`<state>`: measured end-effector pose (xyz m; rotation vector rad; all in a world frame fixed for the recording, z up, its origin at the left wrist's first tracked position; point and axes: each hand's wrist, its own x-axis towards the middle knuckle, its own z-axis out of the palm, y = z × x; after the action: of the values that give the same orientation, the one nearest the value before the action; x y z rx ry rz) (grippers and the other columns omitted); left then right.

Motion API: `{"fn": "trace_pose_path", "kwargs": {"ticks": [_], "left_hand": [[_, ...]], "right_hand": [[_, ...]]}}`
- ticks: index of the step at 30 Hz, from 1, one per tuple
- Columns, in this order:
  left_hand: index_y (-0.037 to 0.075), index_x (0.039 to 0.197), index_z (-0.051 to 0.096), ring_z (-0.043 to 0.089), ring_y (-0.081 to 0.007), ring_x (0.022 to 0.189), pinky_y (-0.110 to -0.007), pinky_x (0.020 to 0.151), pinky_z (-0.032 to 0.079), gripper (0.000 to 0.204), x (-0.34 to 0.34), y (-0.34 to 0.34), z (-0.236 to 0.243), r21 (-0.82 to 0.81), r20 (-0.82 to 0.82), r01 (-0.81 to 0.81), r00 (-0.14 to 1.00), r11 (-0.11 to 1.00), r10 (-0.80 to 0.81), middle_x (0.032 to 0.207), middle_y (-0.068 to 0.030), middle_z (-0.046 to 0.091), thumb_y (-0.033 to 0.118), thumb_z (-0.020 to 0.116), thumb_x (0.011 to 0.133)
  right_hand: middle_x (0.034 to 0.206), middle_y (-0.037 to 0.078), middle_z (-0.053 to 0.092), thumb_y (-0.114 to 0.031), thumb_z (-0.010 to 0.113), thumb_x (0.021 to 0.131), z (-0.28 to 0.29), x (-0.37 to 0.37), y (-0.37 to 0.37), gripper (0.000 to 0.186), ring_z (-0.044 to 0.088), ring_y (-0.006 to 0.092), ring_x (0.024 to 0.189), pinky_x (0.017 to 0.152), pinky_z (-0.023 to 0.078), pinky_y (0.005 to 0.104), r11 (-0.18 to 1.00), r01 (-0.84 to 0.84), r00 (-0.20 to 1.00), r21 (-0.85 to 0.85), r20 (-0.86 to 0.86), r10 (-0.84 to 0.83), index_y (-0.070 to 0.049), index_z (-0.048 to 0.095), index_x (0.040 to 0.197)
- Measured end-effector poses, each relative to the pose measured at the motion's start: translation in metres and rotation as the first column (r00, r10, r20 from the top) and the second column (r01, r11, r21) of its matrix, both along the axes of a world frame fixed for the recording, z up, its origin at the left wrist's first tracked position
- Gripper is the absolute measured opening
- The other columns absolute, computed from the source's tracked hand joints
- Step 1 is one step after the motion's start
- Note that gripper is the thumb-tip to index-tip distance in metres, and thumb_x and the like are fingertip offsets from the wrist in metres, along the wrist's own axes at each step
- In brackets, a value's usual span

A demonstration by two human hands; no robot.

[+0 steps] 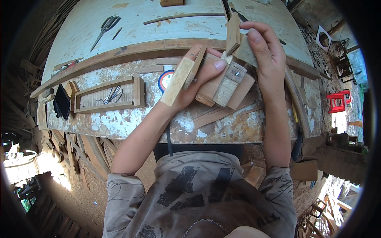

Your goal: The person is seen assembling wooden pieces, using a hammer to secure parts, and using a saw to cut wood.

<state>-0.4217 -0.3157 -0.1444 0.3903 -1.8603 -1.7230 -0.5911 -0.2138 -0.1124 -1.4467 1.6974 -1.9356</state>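
Note:
Over the bench I hold a piece of nailed woodwork made of small blocks and slats. My left hand (197,79) is closed round it, the thumb pressed near its middle. A pale wooden block (177,82) with nails showing beside it sticks out at the left of that hand. My right hand (269,55) is closed on a thin flat wooden piece (245,50) at the right, next to an upright slat (233,33). Below the hands several wooden blocks (229,84) lie close together, one with a small metal piece on top. Whether all the held parts are joined is hidden by my fingers.
A shallow wooden tray (139,92) with several nails (114,95) lies at the left, beside a dark flat device (61,102). A long wooden bar (119,51) crosses the bench. Black scissors (106,28) and a thin stick (182,16) lie beyond; a round tape roll (164,80) sits by my left wrist.

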Motion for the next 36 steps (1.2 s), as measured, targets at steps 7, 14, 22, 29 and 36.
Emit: {"fn": "trace_pose_path", "kwargs": {"ticks": [7, 14, 22, 29, 36], "left_hand": [[0.001, 0.117, 0.063, 0.063, -0.0165, 0.098, -0.032, 0.089, 0.05, 0.043, -0.001, 0.001, -0.011, 0.141, -0.057, 0.047, 0.998, 0.989, -0.039, 0.103, -0.011, 0.069, 0.039, 0.068, 0.098], [0.002, 0.117, 0.062, 0.063, -0.0155, 0.097, -0.031, 0.088, 0.05, 0.043, -0.003, 0.0, -0.017, 0.162, -0.101, 0.035, 0.995, 0.986, -0.019, 0.102, -0.0105, 0.068, 0.041, 0.068, 0.099], [0.003, 0.118, 0.058, 0.06, -0.0177, 0.101, -0.033, 0.093, 0.048, 0.037, 0.001, -0.001, -0.009, 0.006, -0.1, -0.038, 0.994, 0.999, 0.039, 0.106, -0.0113, 0.065, 0.036, 0.064, 0.102], [0.004, 0.118, 0.055, 0.058, -0.0172, 0.102, -0.033, 0.094, 0.047, 0.038, 0.009, 0.002, 0.006, -0.048, -0.105, -0.075, 0.992, 0.996, 0.069, 0.106, -0.0114, 0.063, 0.037, 0.064, 0.102], [0.003, 0.118, 0.056, 0.059, -0.0167, 0.103, -0.032, 0.093, 0.049, 0.039, 0.01, -0.005, 0.009, -0.074, -0.158, -0.137, 0.979, 0.988, 0.124, 0.109, -0.0121, 0.064, 0.037, 0.065, 0.102]], "right_hand": [[0.104, 0.0, 0.065, -0.037, 0.062, 0.105, 0.002, 0.011, 0.001, 0.036, 0.057, 0.007, 0.097, 0.09, 0.043, 0.0222, 0.997, -0.063, 0.991, -0.046, 0.113, 0.068, -0.004, 0.066, 0.121], [0.108, 0.001, 0.064, -0.036, 0.058, 0.107, -0.006, 0.014, -0.002, 0.036, 0.056, 0.0082, 0.102, 0.094, 0.042, 0.0245, 0.995, 0.012, 0.995, -0.097, 0.1, -0.002, -0.004, 0.063, 0.124], [0.124, 0.011, 0.061, -0.045, 0.057, 0.103, 0.006, 0.011, 0.002, 0.057, 0.056, 0.0189, 0.122, 0.112, 0.036, 0.0319, 0.989, -0.005, 0.998, -0.151, -0.058, -0.004, -0.009, 0.047, 0.146], [0.127, 0.018, 0.06, -0.03, 0.076, 0.093, 0.028, 0.021, 0.013, 0.082, 0.06, 0.0227, 0.12, 0.106, 0.043, 0.0356, 0.993, -0.111, 0.974, 0.046, 0.204, 0.099, -0.008, 0.029, 0.157], [0.137, 0.026, 0.059, -0.023, 0.075, 0.093, 0.011, 0.024, 0.033, 0.086, 0.059, 0.0275, 0.126, 0.111, 0.041, 0.0403, 0.96, -0.277, 0.896, 0.046, 0.374, 0.24, -0.007, 0.022, 0.16]]}}
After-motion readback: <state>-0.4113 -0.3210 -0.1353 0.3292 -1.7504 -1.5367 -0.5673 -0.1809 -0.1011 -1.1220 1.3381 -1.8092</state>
